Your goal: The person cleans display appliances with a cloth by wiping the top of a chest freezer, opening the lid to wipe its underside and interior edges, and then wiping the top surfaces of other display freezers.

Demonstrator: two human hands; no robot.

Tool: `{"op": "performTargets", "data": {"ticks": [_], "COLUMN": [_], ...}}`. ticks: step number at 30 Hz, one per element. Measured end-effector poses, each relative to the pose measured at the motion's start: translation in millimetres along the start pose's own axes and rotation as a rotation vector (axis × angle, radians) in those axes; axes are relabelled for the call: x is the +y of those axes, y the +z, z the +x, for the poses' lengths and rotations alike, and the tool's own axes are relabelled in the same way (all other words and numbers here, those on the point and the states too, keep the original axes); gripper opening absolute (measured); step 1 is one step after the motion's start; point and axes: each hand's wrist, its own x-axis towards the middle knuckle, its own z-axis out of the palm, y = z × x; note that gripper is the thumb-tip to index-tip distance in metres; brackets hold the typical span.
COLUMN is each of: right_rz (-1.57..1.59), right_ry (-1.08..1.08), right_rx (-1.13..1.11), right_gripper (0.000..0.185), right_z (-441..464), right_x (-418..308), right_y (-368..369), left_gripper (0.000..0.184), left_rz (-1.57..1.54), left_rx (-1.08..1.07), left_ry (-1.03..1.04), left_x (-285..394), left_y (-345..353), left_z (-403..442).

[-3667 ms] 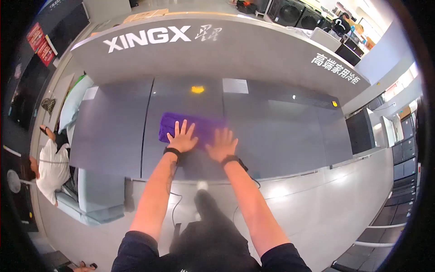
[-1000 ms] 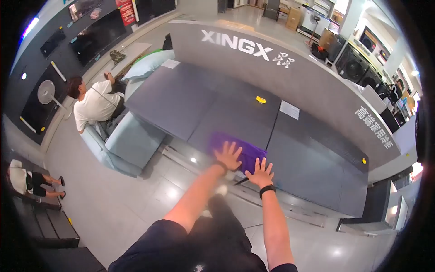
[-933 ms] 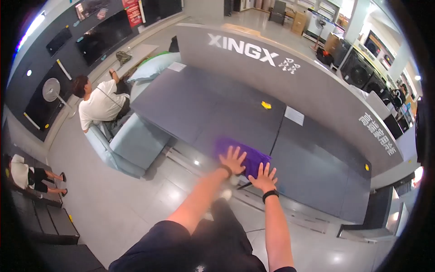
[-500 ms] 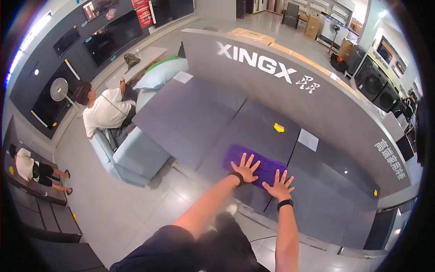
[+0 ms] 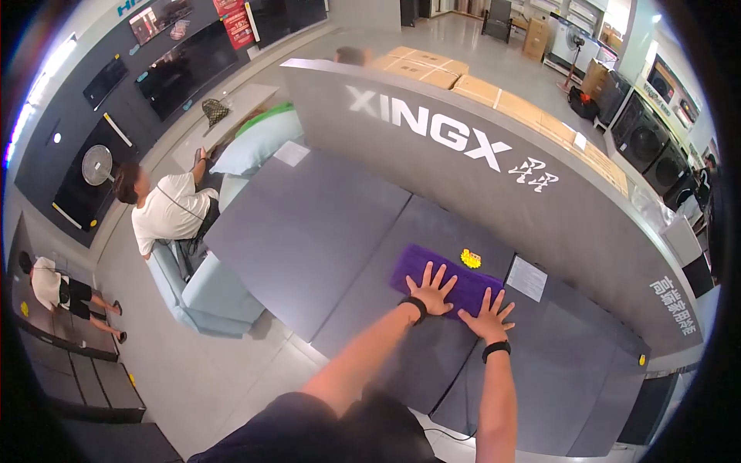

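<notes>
A folded purple cloth (image 5: 413, 266) lies flat on the dark grey freezer top (image 5: 370, 301). My left hand (image 5: 431, 292) presses on its middle with the fingers spread. Beside it, my right hand (image 5: 488, 316) rests with spread fingers on the right end of the cloth. Both wrists wear black bands. Just past the cloth's far edge sits a yellow price tag (image 5: 471, 258). To the right, a white paper sheet (image 5: 526, 278) lies against the upright sign panel (image 5: 463, 170).
Behind the sign panel stand cardboard boxes (image 5: 421, 68). A person in a white top (image 5: 170, 208) sits on a light blue armchair (image 5: 220, 301) at left. Another person (image 5: 65, 289) stands farther left. Another white sheet (image 5: 292, 153) lies on the far left top.
My hands and the purple cloth have moved away from me toward the sign panel, closer to the yellow tag. The head view has shifted nearer the panel.
</notes>
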Motion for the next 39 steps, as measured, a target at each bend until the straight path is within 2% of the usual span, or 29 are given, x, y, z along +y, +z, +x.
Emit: {"op": "performTargets", "data": {"ticks": [6, 13, 24, 29, 33, 39], "right_rz": [-0.010, -0.047, -0.035, -0.011, -0.016, -0.024], "right_ry": [0.015, 0.029, 0.000, -0.025, -0.048, -0.011], "right_rx": [0.059, 0.094, 0.097, 0.082, 0.097, 0.079], "right_gripper": [0.104, 0.094, 0.096, 0.099, 0.096, 0.104], "right_z": [-11.0, -72.6, -183.6, -204.2, -211.4, -207.4], "right_x": [3.6, 4.2, 17.7, 27.8, 30.9, 26.2], "right_y": [10.5, 56.3, 138.7, 162.1, 168.3, 147.4], "left_gripper": [0.080, 0.079, 0.078, 0.079, 0.083, 0.087], "left_rz": [-0.034, -0.003, 0.024, 0.039, 0.005, -0.029], "left_rx": [0.046, 0.081, 0.104, 0.081, 0.062, -0.038], "left_ry": [0.022, 0.043, 0.034, 0.030, 0.027, 0.030], "left_x": [-8.2, -14.8, -27.1, -27.6, -25.7, -22.6], "left_y": [14.7, 48.9, 127.7, 138.9, 144.6, 126.6], "left_z": [2.4, -51.4, -172.2, -199.7, -212.7, -209.1]}}
